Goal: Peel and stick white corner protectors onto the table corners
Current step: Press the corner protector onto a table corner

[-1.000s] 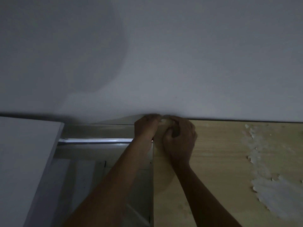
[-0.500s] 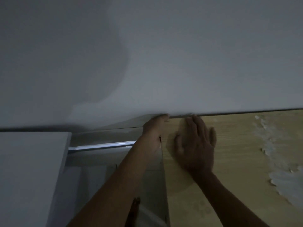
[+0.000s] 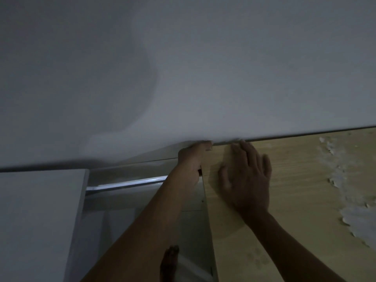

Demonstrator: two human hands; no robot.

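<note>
My two hands work one wooden tabletop (image 3: 295, 180) corner at frame centre: left hand (image 3: 191, 159) clenched around its edge, right hand (image 3: 246, 180) flat, released. The protector is hidden from me.

Dim room: plain grey wall (image 3: 203, 58) (one broad shadow), white cabinet (image 3: 38, 216) at left.

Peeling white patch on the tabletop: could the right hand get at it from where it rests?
Probably yes. The right hand lies flat and open on the wooden tabletop; only bare wood separates it from the white patch.
</note>
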